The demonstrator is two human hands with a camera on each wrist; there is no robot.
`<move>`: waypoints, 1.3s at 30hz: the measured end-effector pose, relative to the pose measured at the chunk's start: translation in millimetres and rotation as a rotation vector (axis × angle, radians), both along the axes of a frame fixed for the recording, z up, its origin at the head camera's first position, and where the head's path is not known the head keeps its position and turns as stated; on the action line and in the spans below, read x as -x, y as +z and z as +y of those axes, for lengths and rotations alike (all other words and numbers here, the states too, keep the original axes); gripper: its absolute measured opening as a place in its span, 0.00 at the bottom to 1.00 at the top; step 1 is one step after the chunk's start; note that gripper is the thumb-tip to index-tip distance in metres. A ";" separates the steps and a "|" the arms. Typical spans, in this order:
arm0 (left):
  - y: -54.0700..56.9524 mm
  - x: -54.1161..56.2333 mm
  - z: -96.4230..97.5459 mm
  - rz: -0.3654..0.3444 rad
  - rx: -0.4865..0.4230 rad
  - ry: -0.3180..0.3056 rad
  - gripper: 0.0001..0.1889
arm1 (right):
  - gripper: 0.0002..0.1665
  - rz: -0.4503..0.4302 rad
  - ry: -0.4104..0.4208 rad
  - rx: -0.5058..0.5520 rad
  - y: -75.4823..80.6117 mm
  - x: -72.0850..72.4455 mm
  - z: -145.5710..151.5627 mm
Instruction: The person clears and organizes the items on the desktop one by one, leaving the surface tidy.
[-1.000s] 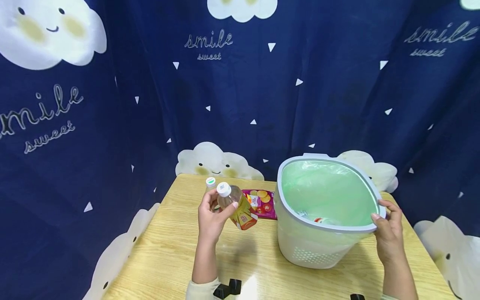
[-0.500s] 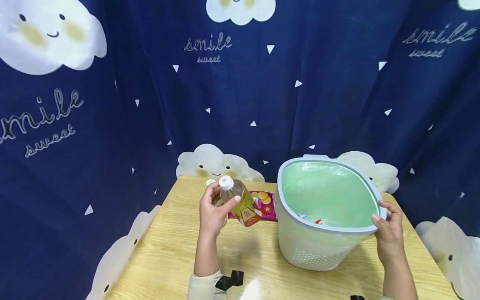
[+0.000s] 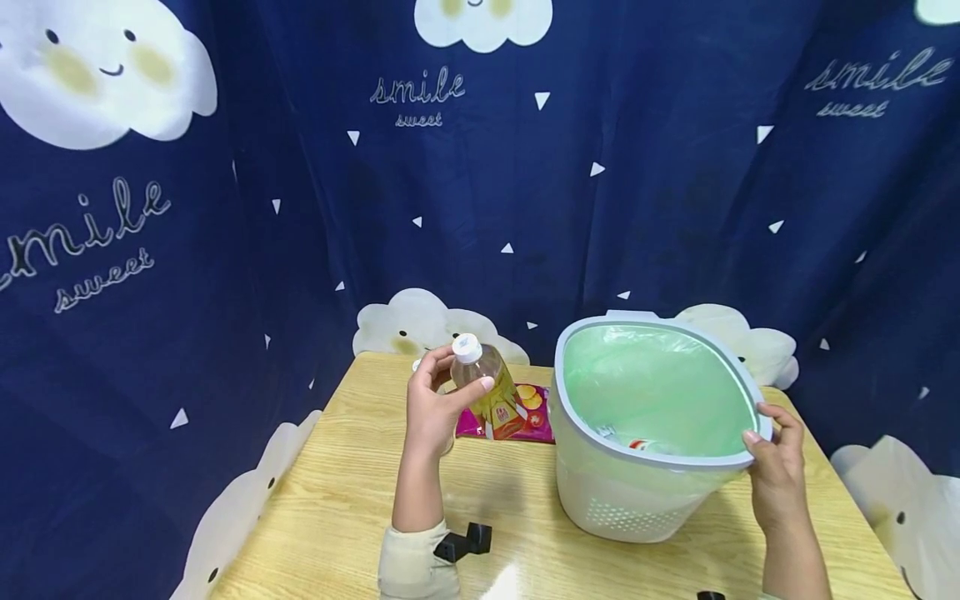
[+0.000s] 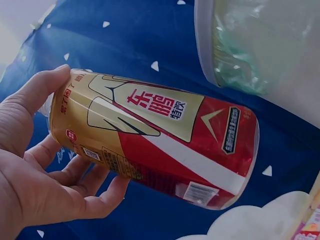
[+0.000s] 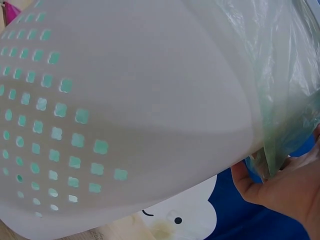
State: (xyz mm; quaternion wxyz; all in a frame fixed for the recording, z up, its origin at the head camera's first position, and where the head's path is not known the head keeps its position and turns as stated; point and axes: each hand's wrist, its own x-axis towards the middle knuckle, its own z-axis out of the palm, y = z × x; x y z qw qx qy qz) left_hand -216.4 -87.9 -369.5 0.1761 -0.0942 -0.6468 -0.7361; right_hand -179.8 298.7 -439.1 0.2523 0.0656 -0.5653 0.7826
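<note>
My left hand (image 3: 432,412) grips a plastic drink bottle (image 3: 497,404) near its neck, fingers and thumb round it. The bottle has a white cap and a gold and red label, and it is held tilted above the table. In the left wrist view the label of the bottle (image 4: 160,140) faces the camera. My right hand (image 3: 782,467) holds the right rim of a pale waste bin (image 3: 626,492), thumb on the rim. A green plastic bag (image 3: 660,375) lines the bin, and some items partly show at its bottom. The right wrist view shows the bin's perforated wall (image 5: 165,90).
A purple snack packet (image 3: 536,425) lies on the wooden table (image 3: 330,500) behind the held bottle, partly covered by it. Another bottle stands behind the left hand, mostly hidden, with a bit of its cap (image 3: 417,364) showing. A dark blue curtain (image 3: 480,183) hangs behind.
My left hand has moved up and to the right with the bottle, which now hides part of the snack packet. The right hand and the bin stay in place.
</note>
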 end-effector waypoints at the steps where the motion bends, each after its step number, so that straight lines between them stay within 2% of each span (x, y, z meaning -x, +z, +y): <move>1: 1.6 1.8 0.2 0.005 0.007 0.001 0.28 | 0.22 0.001 -0.001 0.003 0.0 0.1 -0.4; 6: 13.5 6.7 3.2 0.025 0.065 -0.005 0.27 | 0.21 -0.001 -0.005 0.011 0.6 -0.3 -2.2; 7: 19.9 4.2 4.5 0.017 0.075 -0.015 0.27 | 0.21 0.000 -0.005 0.013 0.7 -0.4 -2.4; 11: 30.2 6.7 8.5 0.005 0.113 -0.034 0.27 | 0.21 -0.013 -0.010 0.004 1.8 -1.5 -2.7; 13: 34.3 9.2 10.4 0.011 0.135 -0.046 0.27 | 0.21 -0.019 -0.013 0.003 1.5 -1.6 -2.4; 14: 32.7 13.7 11.1 0.023 0.138 -0.050 0.26 | 0.21 -0.025 -0.017 0.003 1.3 -1.6 -2.4; 20: 48.2 20.7 15.1 0.040 0.168 -0.079 0.28 | 0.22 -0.054 -0.025 -0.007 -1.3 -0.6 -2.6; 27: 80.4 9.3 20.6 0.015 0.203 -0.078 0.28 | 0.22 -0.045 -0.019 -0.014 1.3 -1.4 -2.6; 29: 81.3 13.3 21.2 0.009 0.189 -0.086 0.28 | 0.22 -0.041 -0.018 -0.009 1.9 -1.7 -2.4; 34: 72.3 33.9 23.9 0.015 0.141 -0.109 0.28 | 0.22 -0.036 -0.009 -0.002 2.2 -2.4 -1.4; 39: 72.4 39.6 31.1 0.034 0.141 -0.118 0.28 | 0.22 -0.030 0.003 0.011 1.9 -2.7 -1.5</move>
